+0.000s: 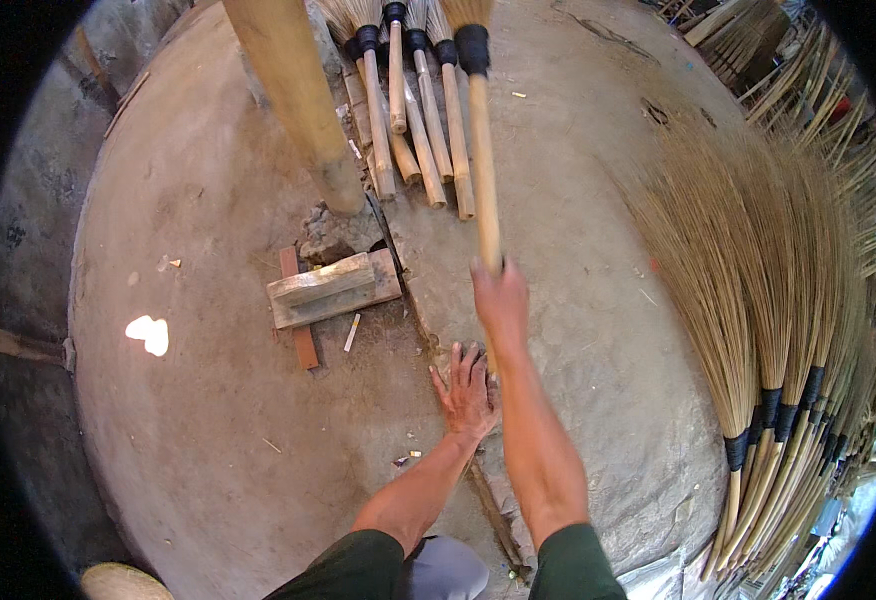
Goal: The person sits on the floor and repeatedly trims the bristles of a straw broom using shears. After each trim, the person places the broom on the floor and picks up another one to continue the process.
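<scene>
"Where are the hands, with mid-view as the clock's hub?"

"Nearest, between five and six, the left hand (470, 398), its fingers somewhat spread. It's just beside the butt of the broom (484, 170); whether it touches, I can't tell. The right hand (501, 300), at three, is wrapped round the handle; its fingertips are hidden."

"And the broom?"

"It runs from there towards twelve, its black binding (472, 50) near the top edge."

"How would you handle it well?"

"I'd hold the handle firmly, wrist straight, so the far-off head doesn't twist, and mind the left fingers beside the butt."

"What else is about?"

"A wooden block with a grip (333, 280) at nine, across a reddish strip (305, 345); a heap of brooms (738, 290) around three to four; a thick post (288, 90) at eleven; farthest, more brooms (375, 110) just before twelve, well within a careless swing, I'd judge."
</scene>
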Demonstrator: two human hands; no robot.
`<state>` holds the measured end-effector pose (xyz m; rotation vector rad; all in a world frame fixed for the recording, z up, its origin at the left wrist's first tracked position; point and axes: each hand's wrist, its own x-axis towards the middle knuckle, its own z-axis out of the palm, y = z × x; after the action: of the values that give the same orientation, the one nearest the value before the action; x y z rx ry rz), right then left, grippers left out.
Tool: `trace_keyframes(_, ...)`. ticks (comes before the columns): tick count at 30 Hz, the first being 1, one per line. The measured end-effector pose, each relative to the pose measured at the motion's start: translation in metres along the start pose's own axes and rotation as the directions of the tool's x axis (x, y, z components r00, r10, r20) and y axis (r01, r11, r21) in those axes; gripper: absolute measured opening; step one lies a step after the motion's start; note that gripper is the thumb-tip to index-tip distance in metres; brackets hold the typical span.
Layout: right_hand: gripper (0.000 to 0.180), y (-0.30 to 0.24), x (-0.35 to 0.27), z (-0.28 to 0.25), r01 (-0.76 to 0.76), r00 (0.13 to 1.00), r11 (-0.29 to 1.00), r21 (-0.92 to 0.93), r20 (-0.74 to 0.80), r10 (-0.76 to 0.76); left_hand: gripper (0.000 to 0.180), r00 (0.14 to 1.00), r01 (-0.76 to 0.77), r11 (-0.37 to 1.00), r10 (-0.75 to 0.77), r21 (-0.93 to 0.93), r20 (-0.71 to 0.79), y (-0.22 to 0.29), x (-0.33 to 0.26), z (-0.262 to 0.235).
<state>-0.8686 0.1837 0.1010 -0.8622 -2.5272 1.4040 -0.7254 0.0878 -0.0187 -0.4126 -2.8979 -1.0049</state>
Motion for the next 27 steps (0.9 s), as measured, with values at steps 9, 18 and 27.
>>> trace_keyframes(9,0.053,0.045,0.013,-0.030,0.270,0.961,0.948,0.170,0.006,-0.275,0.047,1.000,0.004,0.999,-0.005,0.037,0.030,0.001,0.003,-0.001)
trace_keyframes(18,0.051,0.293,-0.140,-0.231,-0.188,0.691,0.950,-0.248,-0.721,-0.052,0.042,0.996,-0.087,0.979,0.090,0.186,-0.009,-0.001,0.006,0.007)
trace_keyframes(27,0.107,0.385,-0.096,-0.436,-0.582,0.707,0.710,-0.397,-0.678,0.201,0.043,0.994,-0.101,0.977,0.105,0.189,-0.009,0.004,0.008,0.007)
